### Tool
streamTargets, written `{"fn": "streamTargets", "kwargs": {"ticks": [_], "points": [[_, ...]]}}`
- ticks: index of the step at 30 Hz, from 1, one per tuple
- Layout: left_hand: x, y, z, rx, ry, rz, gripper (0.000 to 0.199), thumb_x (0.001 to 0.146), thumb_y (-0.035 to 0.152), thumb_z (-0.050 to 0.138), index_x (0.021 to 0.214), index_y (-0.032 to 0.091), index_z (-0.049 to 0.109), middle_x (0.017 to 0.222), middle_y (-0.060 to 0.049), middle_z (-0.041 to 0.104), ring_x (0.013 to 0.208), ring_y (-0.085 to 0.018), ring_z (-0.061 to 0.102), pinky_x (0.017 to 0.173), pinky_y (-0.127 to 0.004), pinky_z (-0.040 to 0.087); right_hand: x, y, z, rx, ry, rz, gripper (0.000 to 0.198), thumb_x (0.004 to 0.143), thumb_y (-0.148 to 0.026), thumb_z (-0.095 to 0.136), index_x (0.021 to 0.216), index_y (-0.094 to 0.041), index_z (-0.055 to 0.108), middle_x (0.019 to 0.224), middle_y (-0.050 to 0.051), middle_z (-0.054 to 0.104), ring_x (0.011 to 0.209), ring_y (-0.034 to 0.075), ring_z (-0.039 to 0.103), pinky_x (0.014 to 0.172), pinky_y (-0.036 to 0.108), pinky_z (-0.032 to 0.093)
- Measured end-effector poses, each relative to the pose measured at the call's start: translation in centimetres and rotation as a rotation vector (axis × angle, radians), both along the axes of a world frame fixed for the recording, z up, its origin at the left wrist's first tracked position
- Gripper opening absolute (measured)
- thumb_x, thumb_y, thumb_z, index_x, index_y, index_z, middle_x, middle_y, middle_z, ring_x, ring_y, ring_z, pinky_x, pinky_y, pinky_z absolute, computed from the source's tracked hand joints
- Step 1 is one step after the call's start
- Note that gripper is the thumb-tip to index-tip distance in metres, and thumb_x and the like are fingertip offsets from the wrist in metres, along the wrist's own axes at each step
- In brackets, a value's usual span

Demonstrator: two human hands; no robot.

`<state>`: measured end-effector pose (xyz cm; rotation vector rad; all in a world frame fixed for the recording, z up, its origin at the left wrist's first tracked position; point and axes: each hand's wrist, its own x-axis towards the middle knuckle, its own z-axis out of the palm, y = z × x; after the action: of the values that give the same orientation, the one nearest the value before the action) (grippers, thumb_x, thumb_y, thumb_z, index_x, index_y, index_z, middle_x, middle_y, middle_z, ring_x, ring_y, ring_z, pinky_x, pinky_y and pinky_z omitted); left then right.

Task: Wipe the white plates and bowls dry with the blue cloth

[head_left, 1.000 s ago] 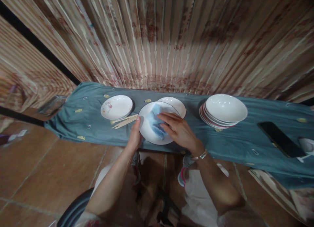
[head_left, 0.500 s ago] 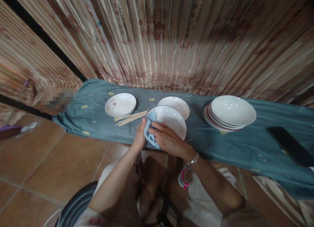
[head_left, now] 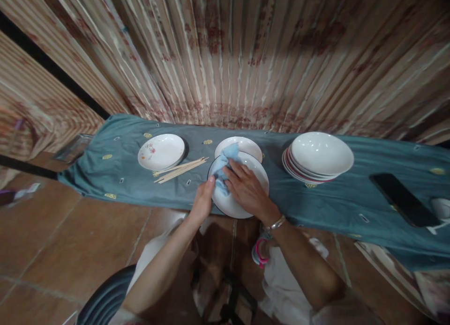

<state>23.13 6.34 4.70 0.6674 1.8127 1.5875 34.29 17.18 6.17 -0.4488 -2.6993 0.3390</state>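
Observation:
A white plate with a dark rim [head_left: 246, 205] is tilted over the near edge of the cloth-covered table. Its left edge is gripped by my left hand [head_left: 203, 198], thumb on top and the fingers hidden beneath. Pressed to the plate's upper face by my right hand [head_left: 248, 187] is a light blue cloth [head_left: 227, 161], bunched under the fingers. A second white plate [head_left: 242, 142] lies just behind, partly covered by the held one. Left of my hands are several pale wooden chopsticks [head_left: 183, 169] and a white flower-patterned plate [head_left: 162, 151].
At the right stands a stack of white bowls [head_left: 321, 154], some red-rimmed. Beyond it lies a black phone [head_left: 404, 198]. The narrow table has a teal cloth [head_left: 190, 198]; a pleated curtain [head_left: 225, 58] hangs behind. A dark ribbed round stool [head_left: 105, 299] is below left.
The blue cloth has gone from the plate's left edge onto its upper face, with my right hand now flatter over it. The whole view has shifted slightly.

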Motion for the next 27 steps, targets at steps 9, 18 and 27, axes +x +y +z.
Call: {"fn": "streamTargets", "kwargs": {"ticks": [9, 18, 27], "points": [[-0.8, 1.1, 0.9, 0.076, -0.077, 0.113, 0.05, 0.073, 0.066, 0.062, 0.055, 0.019, 0.06, 0.055, -0.002, 0.055, 0.059, -0.018, 0.048, 0.058, -0.03, 0.04, 1.7, 2.2, 0.1, 0.137, -0.051, -0.169, 0.038, 0.096, -0.019, 0.041, 0.131, -0.012, 0.055, 0.142, 0.017, 0.052, 0.123, 0.031, 0.049, 0.098, 0.047, 0.041], [-2.7, 1.6, -0.2, 0.096, -0.036, 0.188, 0.055, 0.071, 0.075, 0.056, 0.057, 0.022, 0.061, 0.06, -0.002, 0.06, 0.065, -0.021, 0.053, 0.061, -0.032, 0.044, 3.1, 0.9, 0.3, 0.192, 0.025, -0.148, 0.031, 0.095, -0.021, 0.045, 0.119, -0.01, 0.062, 0.128, 0.017, 0.062, 0.122, 0.029, 0.053, 0.108, 0.049, 0.039], [-3.1, 2.9, 0.3, 0.152, -0.175, 0.204, 0.07, 0.058, 0.086, 0.055, 0.066, 0.018, 0.067, 0.066, -0.005, 0.066, 0.064, -0.02, 0.058, 0.059, -0.032, 0.049, 2.7, -2.5, 0.7, 0.107, 0.141, -0.053, 0.025, 0.096, -0.019, 0.046, 0.11, -0.014, 0.066, 0.117, 0.012, 0.068, 0.115, 0.026, 0.058, 0.1, 0.046, 0.052]]}}
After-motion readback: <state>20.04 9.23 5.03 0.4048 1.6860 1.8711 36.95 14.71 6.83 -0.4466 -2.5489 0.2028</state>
